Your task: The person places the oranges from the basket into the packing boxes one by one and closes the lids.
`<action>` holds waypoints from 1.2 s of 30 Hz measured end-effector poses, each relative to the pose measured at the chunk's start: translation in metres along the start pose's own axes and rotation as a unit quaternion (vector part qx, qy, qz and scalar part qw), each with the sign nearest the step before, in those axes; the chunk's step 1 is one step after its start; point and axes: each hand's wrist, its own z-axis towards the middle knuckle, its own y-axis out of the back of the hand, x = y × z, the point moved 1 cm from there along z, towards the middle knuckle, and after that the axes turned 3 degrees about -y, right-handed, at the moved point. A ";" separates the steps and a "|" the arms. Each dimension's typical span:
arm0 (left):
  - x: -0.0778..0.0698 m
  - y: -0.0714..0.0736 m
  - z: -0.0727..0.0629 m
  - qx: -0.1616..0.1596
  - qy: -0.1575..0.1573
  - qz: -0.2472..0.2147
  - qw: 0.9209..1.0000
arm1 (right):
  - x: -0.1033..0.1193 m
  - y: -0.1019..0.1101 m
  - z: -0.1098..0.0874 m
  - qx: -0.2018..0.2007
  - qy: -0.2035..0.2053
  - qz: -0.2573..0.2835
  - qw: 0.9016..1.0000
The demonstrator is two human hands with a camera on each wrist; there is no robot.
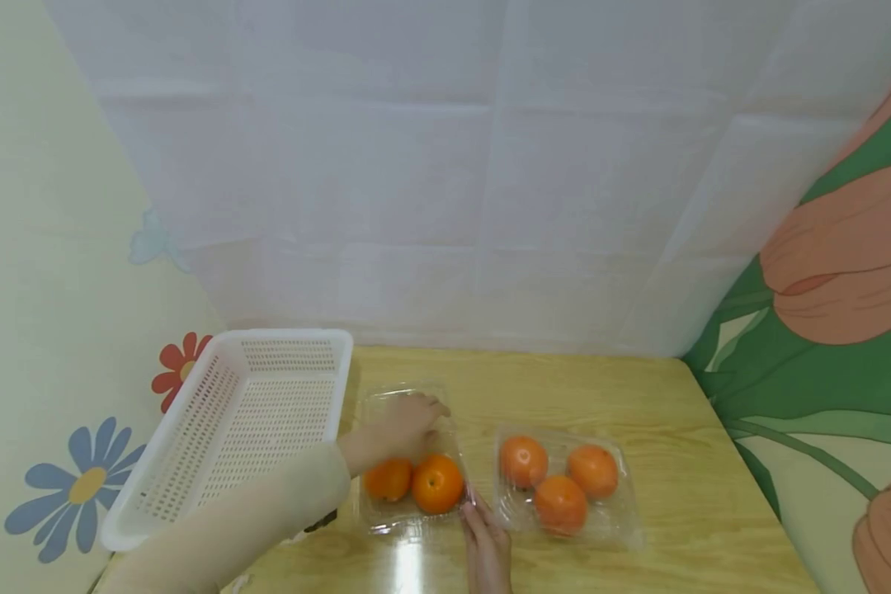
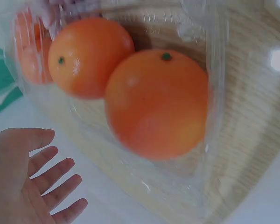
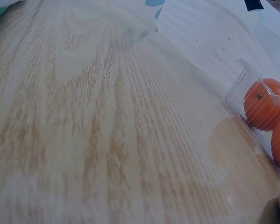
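Observation:
A clear plastic container [image 1: 377,403] holds two oranges in the head view, one orange [image 1: 438,484] at its right side and another [image 1: 388,478] at its left, partly under my left hand [image 1: 410,422]. That hand hovers over the far half of the container. In the left wrist view, its fingers spread apart with nothing between them. My right hand [image 1: 487,544] comes from the front and holds the container's right edge with its fingertips. Only a small blurred part of the right hand shows in the right wrist view, beside the container's oranges [image 3: 265,103].
A second clear plastic container [image 1: 618,520] with three oranges [image 1: 561,503] lies to the right. On the left stands a white perforated basket [image 1: 345,363], its inner floor visible. Light wooden table [image 1: 698,495] lies underneath, with a white sheet [image 1: 445,206] behind it.

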 end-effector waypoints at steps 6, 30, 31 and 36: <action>0.026 -0.001 0.017 0.008 0.066 -0.003 0.998 | 0.003 0.002 0.004 -0.004 0.003 -0.014 1.000; 0.069 -0.053 0.040 0.064 0.226 0.010 0.972 | -0.010 0.004 0.003 0.057 0.053 0.039 0.996; 0.072 -0.057 0.040 0.061 0.232 0.015 0.971 | -0.010 0.004 0.003 0.057 0.051 0.044 0.996; 0.079 -0.068 0.043 0.059 0.241 0.000 0.969 | -0.010 0.005 0.004 0.038 0.035 0.033 0.998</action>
